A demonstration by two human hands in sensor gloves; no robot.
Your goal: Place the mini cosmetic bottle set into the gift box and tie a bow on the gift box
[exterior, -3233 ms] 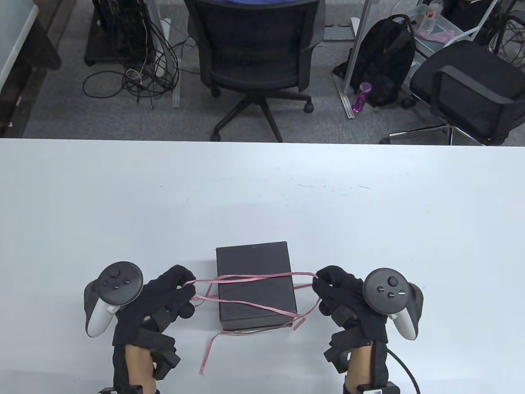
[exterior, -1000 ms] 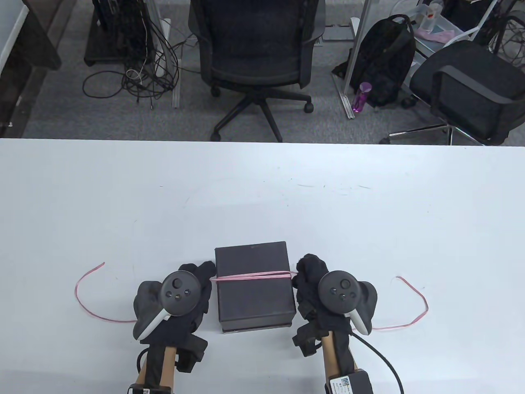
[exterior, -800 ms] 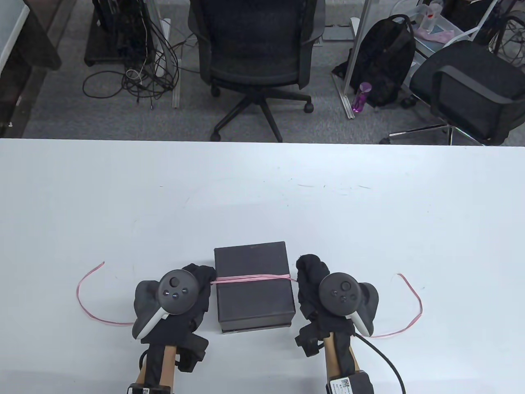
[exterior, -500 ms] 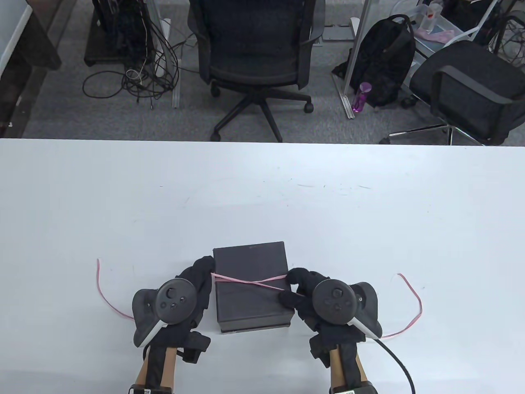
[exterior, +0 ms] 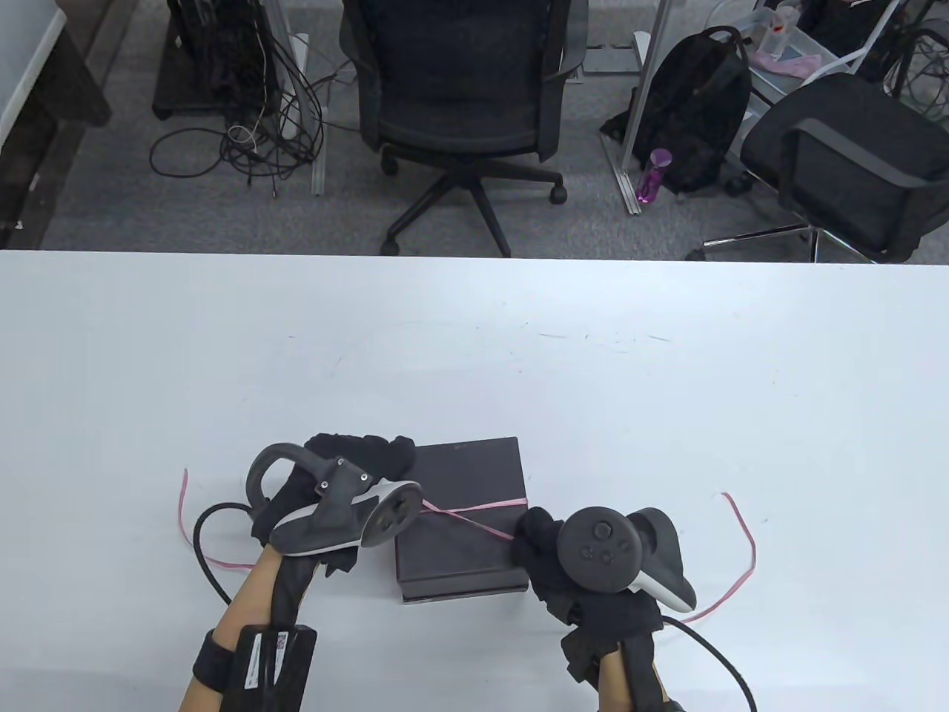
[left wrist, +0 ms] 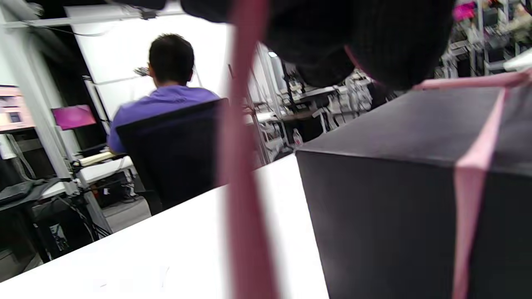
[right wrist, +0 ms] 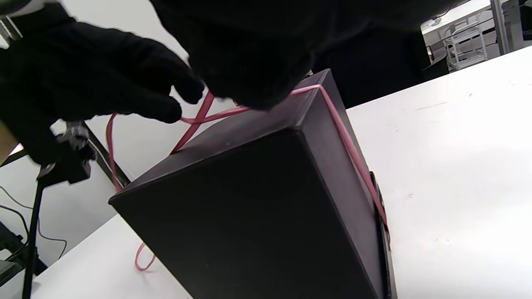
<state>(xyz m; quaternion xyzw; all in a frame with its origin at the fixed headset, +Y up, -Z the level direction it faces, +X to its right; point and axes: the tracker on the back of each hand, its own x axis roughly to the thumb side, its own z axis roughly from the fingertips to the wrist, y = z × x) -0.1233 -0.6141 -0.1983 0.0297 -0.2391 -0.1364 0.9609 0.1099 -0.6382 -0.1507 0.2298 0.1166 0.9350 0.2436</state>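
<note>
White and smooth, the table (exterior: pixel 667 386) fills the lower part of the table view, with grey carpet, a black mesh office chair (exterior: pixel 460 81) at 12 o'clock and a black backpack (exterior: pixel 697 111) at 1 o'clock beyond its far edge. Toward 6 o'clock sits the gift box (exterior: pixel 463 549), a matte black rectangular box with sharp corners and its lid on. A thin, flat pink ribbon (exterior: pixel 474 510) wraps round it and crosses itself on the lid near the left edge; its free ends curl over the table at 8 o'clock and at 4 o'clock. The left hand (exterior: pixel 356 463), in a black knitted glove, reaches over the box's far left corner with its fingers curled and pinching the ribbon, as the left wrist view shows close up. The right hand (exterior: pixel 545 541) sits at the box's right edge, fingers bent over the lid and holding the other strand. In the left wrist view a person in a purple shirt (left wrist: pixel 160 99) sits facing away.
</note>
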